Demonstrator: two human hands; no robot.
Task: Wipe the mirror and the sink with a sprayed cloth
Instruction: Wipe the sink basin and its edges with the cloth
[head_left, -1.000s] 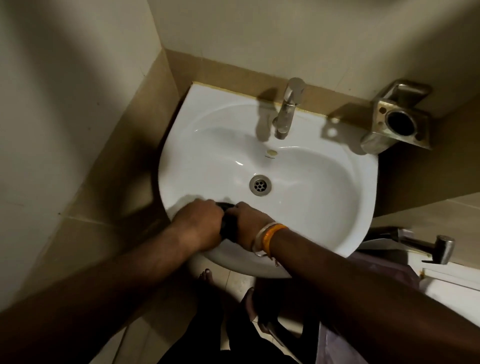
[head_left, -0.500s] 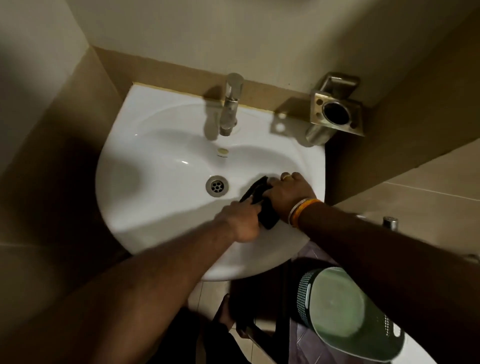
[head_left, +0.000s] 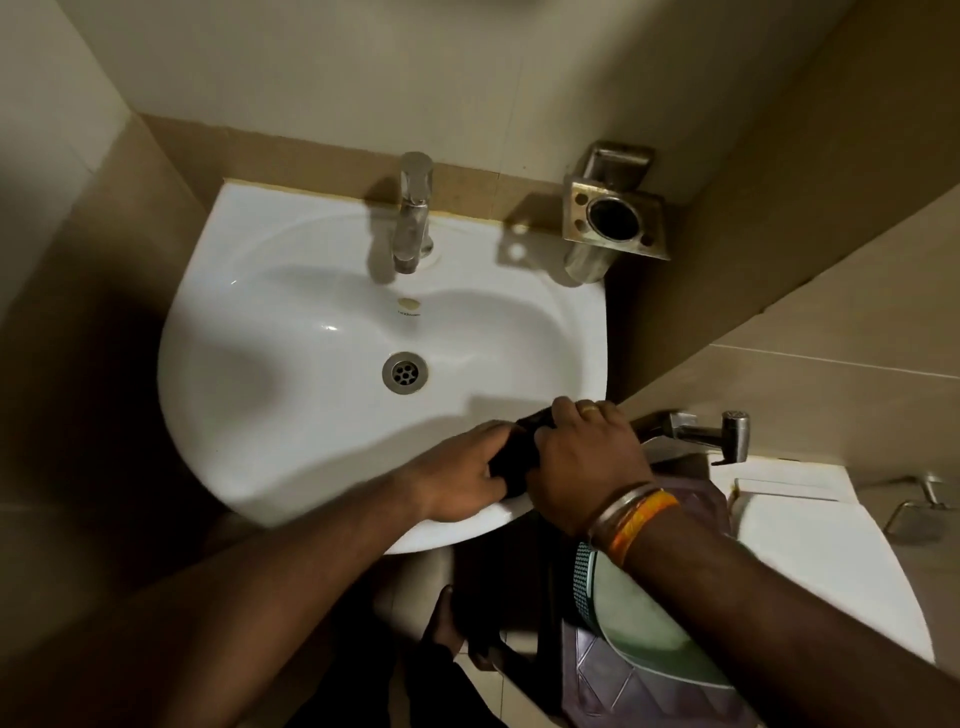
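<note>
Green bin (head_left: 639, 618): stood on the floor below the right forearm, beside a purple patterned bag (head_left: 623, 680).
Left hand (head_left: 457, 478): lay on the near right rim of the sink, fingers curled round the left part of the dark cloth.
Right hand (head_left: 587, 457): lay just beside the left hand, fingers curled over the right part of the same cloth; a ring showed on one finger, and a metal bangle (head_left: 618, 506) and an orange band (head_left: 641, 522) sat at the wrist.
Cloth (head_left: 514, 457): dark and bunched, gripped between both hands, pressed against the sink's near right rim; most of it was hidden by the hands.
Sink (head_left: 311, 374): white basin fixed to the tiled back wall.
Drain (head_left: 404, 372): metal, at the middle of the bowl, well apart from the hands.
Spray tap (head_left: 711, 434): metal, on the right wall just beyond the right hand.
Faucet (head_left: 413, 213): metal, upright at the far rim, behind the drain.
Holder (head_left: 613, 213): metal, wall-mounted, to the right of the faucet, with one round opening facing up.
Mirror: outside the view.
</note>
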